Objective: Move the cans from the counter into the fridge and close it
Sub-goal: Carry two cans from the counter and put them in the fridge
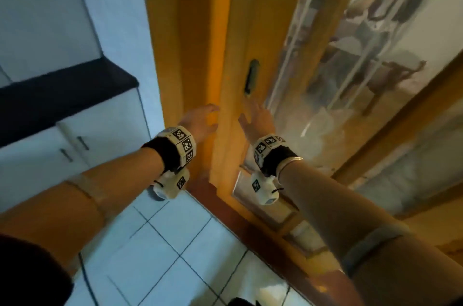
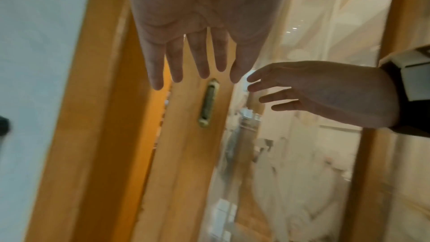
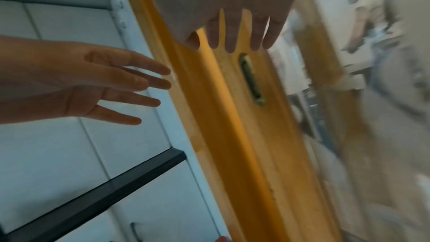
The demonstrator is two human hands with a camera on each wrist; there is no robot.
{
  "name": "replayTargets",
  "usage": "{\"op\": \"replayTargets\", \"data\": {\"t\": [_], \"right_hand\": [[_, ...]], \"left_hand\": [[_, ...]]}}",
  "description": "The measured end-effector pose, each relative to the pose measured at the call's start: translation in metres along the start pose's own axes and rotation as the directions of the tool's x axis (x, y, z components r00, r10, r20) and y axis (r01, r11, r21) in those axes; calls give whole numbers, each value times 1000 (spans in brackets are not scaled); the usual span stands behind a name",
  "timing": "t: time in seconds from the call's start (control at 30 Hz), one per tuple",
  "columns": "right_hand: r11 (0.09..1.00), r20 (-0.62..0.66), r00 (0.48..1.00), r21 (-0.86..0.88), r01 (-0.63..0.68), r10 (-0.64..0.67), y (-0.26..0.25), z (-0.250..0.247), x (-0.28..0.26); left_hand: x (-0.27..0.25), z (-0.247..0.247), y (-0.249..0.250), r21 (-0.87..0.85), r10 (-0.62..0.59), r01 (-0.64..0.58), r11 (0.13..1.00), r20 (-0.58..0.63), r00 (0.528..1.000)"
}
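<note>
No can and no fridge show in any view. Both my hands reach out in front of a wooden sliding door (image 1: pixel 238 30) with a glass pane. My left hand (image 1: pixel 200 120) is open with fingers spread, near the door's frame edge, holding nothing. My right hand (image 1: pixel 255 117) is open too, fingers straight, just below the recessed metal door pull (image 1: pixel 251 76). In the left wrist view the left fingers (image 2: pixel 200 58) hang above the pull (image 2: pixel 207 103), and the right hand (image 2: pixel 302 91) comes in from the right. In the right wrist view the pull (image 3: pixel 251 80) lies beyond my fingers (image 3: pixel 232 34).
A dark counter top (image 1: pixel 62 90) over white cabinets (image 1: pixel 50 150) with small handles stands at the left. White floor tiles (image 1: pixel 162 243) lie below. Through the glass (image 1: pixel 350 67) blurred furniture shows in another room. A white wall (image 1: pixel 120 17) meets the door frame.
</note>
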State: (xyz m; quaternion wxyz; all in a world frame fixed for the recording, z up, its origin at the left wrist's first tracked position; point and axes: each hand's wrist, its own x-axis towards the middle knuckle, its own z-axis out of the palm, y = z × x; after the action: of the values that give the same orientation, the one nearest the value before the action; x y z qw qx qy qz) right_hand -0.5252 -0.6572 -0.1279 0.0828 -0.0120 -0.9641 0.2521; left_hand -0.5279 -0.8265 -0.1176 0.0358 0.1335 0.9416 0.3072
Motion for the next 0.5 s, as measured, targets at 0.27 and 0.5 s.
{"op": "replayTargets", "data": {"t": [0.27,0.5], "right_hand": [[969,154,957,39,244,-247,-154,95,74],[890,215,869,208,405,-445,-279,191,128]], "left_hand": [[-8,-96,-151,-46,-249,245,968,-219,943],[-22,-175,-266,-58,-390,398,916,-367,845]]}}
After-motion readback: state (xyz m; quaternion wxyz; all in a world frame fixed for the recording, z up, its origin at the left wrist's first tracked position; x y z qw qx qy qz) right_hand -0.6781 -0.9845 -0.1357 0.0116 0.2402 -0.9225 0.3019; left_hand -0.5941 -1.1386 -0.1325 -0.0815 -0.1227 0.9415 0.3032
